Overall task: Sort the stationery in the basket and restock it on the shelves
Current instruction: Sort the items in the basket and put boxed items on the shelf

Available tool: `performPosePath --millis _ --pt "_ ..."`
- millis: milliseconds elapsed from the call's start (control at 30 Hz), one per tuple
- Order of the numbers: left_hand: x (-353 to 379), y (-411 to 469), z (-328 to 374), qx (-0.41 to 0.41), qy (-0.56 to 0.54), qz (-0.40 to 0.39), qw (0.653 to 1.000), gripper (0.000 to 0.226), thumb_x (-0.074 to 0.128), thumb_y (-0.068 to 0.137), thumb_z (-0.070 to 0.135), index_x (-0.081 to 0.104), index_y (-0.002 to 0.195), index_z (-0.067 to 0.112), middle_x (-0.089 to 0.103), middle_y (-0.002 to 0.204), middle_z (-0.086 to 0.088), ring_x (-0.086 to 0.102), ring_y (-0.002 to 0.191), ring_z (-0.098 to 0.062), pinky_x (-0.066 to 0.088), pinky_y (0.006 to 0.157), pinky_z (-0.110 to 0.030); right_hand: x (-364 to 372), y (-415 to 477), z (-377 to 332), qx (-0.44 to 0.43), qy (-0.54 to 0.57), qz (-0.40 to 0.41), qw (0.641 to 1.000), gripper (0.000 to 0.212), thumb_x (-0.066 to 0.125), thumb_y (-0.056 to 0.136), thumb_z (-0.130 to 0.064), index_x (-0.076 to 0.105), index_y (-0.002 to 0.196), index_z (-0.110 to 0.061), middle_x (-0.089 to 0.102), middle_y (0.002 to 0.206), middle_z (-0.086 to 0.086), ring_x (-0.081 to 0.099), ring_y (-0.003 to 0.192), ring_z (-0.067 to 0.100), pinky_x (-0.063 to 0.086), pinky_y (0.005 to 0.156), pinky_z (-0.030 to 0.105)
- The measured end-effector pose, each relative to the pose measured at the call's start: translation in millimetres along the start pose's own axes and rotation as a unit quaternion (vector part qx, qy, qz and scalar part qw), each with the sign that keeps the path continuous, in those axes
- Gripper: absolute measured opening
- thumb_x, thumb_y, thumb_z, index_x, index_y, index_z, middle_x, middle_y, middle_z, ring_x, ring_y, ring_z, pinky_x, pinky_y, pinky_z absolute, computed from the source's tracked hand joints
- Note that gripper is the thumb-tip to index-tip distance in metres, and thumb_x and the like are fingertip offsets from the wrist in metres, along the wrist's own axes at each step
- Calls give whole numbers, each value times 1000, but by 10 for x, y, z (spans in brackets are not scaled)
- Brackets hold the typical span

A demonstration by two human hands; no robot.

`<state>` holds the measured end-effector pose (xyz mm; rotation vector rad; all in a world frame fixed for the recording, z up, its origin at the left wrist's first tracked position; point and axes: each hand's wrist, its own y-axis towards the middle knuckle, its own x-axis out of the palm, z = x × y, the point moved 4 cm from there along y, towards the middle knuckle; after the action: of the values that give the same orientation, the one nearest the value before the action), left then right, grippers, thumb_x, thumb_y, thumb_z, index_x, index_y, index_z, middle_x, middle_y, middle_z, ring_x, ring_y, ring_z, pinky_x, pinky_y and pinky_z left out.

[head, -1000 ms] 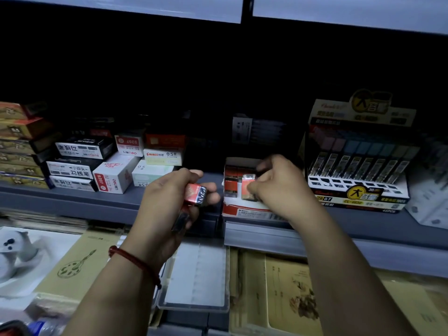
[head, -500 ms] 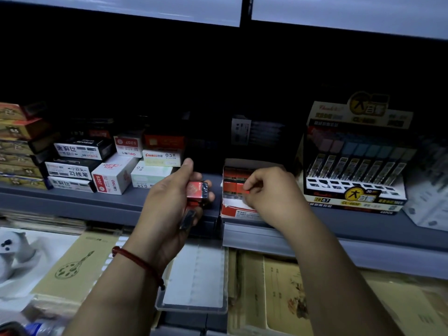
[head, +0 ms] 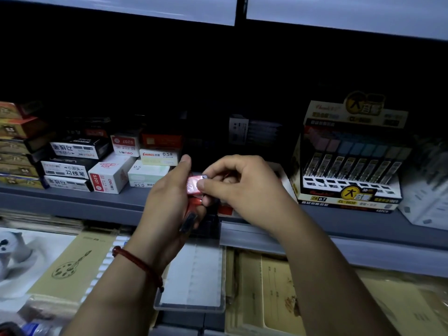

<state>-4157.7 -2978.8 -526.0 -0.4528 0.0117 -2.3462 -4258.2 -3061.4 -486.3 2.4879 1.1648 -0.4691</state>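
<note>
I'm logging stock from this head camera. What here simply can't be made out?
- Head view: count and print of the small red glossy packets, covered by the left hand and right hand gripping them.
- Head view: contents of the red-and-white open cardboard carton, hidden behind the right hand.
- Head view: label of the dark box at the shelf back, lost in shadow.
- Head view: the basket, outside the frame.

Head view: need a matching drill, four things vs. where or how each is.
Things:
1 left hand
2 right hand
3 lead display box
4 white S207 box

States:
a on the grey shelf, right of both hands
b red cord at the wrist
c on the grey shelf, left of both hands
d bare wrist, pinching the red pack

Pairs: 1-b, 2-d, 3-a, 4-c
</note>
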Motion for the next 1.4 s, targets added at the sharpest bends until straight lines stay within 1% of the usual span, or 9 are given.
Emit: performPosePath --millis 233,367,500,633,833,933,1033,1267,1400 --pt "5 39 -29 -41 -152 -47 986 18 45 98 33 45 94 15 53 89 -16 47 49 -15 26 30 -16 -269 78 132 59 200 97 973 4 63 97 -4 62 100 -7 72 84 13 72 69 24 58 58 30" --pt "-22 27 -52 -44 -176 -40 983 15 35 92 10 47 101 10 58 92 -16 48 54 -17 29 30 -17 -595 80 372 75 -2 177 981 17 59 99 -7 67 96 -22 70 83 4 68 69 21 59 65 37" --pt "-8 -4 -14 -41 -149 -37 987 31 40 96 2 53 123 8 71 111 -22 62 53 -17 33 31 -16 -595 62 544 101 -157 129 974 16 60 100 -12 69 107 -22 65 90 -6 61 65 8 48 51 21" --pt "7 -19 52 -19 -140 -70 987 31 42 100 -2 51 127 9 73 109 -23 75 82 -31 31 29 -16 -533 90 626 117 -260 136 949 29 64 98 -19 56 126 -17 64 101 6 64 79 21 57 72 38" --pt "27 -65 76 -12 -115 -114 987 39 37 102 -4 50 134 12 73 113 -21 76 81 -28 34 31 -16 -519 94 637 128 -289 157 936 25 74 91 -25 66 113 -18 68 105 3 67 89 24 56 79 37" --pt "39 -46 52 -17 -100 -120 988 38 39 102 -3 50 135 12 74 114 -16 77 82 -26 38 33 -14 -540 78 632 140 -244 169 945 29 81 84 -21 64 107 -17 69 95 5 71 78 24 60 73 42" --pt "51 -34 27 -25 -88 -124 988 37 43 101 -2 51 135 11 74 116 -11 77 89 -26 39 37 -14 -583 58 621 158 -189 137 959 31 85 80 -14 64 103 -18 69 91 1 70 75 18 58 64 31" --pt "90 -26 -43 -45 -83 -148 984 30 48 102 10 53 131 5 74 115 -14 76 91 -23 44 39 -13 -546 57 651 140 -237 142 951 26 73 82 1 67 96 -20 66 86 -3 65 76 14 55 67 27" --pt "79 1 -65 -43 -25 -152 987 34 53 101 21 62 125 -2 74 104 -26 62 62 -21 36 36 -13 -537 66 564 103 -190 143 966 23 78 84 -12 68 101 -23 63 93 -3 62 74 10 51 60 24"
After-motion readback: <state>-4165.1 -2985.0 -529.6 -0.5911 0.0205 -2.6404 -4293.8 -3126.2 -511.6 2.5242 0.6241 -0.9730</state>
